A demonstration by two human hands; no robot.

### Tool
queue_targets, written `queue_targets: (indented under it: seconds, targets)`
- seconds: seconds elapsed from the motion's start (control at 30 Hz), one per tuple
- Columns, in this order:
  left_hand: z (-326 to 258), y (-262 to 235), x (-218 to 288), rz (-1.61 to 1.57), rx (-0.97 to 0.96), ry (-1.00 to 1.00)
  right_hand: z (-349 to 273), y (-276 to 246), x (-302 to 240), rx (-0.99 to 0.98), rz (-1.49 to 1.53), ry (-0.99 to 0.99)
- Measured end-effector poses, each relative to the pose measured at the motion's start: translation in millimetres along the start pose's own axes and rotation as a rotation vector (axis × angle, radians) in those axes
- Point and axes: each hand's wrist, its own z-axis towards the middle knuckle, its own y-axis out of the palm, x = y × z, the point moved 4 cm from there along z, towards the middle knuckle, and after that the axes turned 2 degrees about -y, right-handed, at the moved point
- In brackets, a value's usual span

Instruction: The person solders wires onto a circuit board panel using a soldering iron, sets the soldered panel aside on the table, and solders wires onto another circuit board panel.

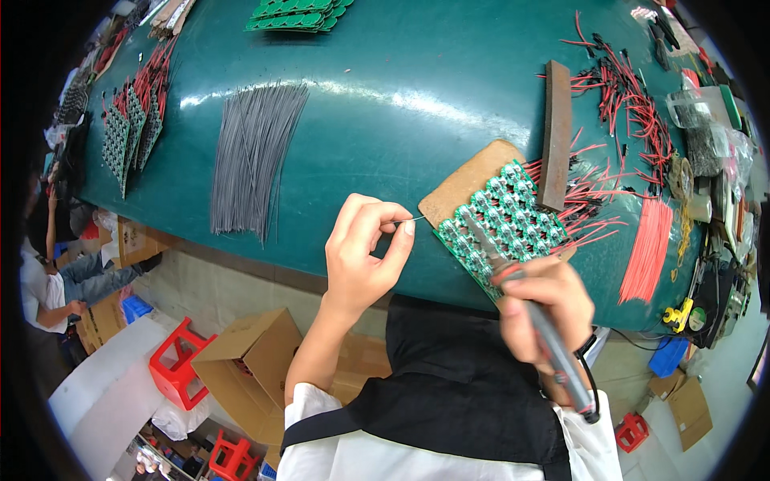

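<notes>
My right hand (557,298) is wrapped round the grey and red handle of a soldering iron (552,346). Its tip, partly blurred, reaches over a green circuit board panel (521,210) with rows of small round units. The panel lies tilted on a brown board (469,178). Left of it, my left hand (361,247) pinches a thin dark wire (411,220) between thumb and forefinger. The wire's end points toward the panel's near left corner. Red and black wires (589,196) run out from the panel's right side, under a rusty brown bar (555,136).
A bundle of black wires (255,160) lies on the green table (377,120) to the left, and red wires (646,250) to the right. Wired panels (132,132) and stacked green boards (298,14) sit farther off. Below are a cardboard box (249,361) and red stools (178,361).
</notes>
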Motion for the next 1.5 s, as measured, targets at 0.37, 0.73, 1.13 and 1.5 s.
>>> queue_targets:
  seconds: [0.37,0.73,1.13,1.5]
  targets:
    - [-3,10,9,0.097,0.043,0.095,-63,-254,119,0.637,-0.93,0.103]
    - [-13,43,48,0.525,-0.206,0.141,33,-124,104,-0.538,-0.552,-0.394]
    - [5,-17,44,-0.539,-0.398,-0.65,101,-79,104,-0.573,-0.323,-0.524]
    - [77,-308,-25,-0.269,0.73,-0.2,86,-57,102,-0.585,-0.397,-0.241]
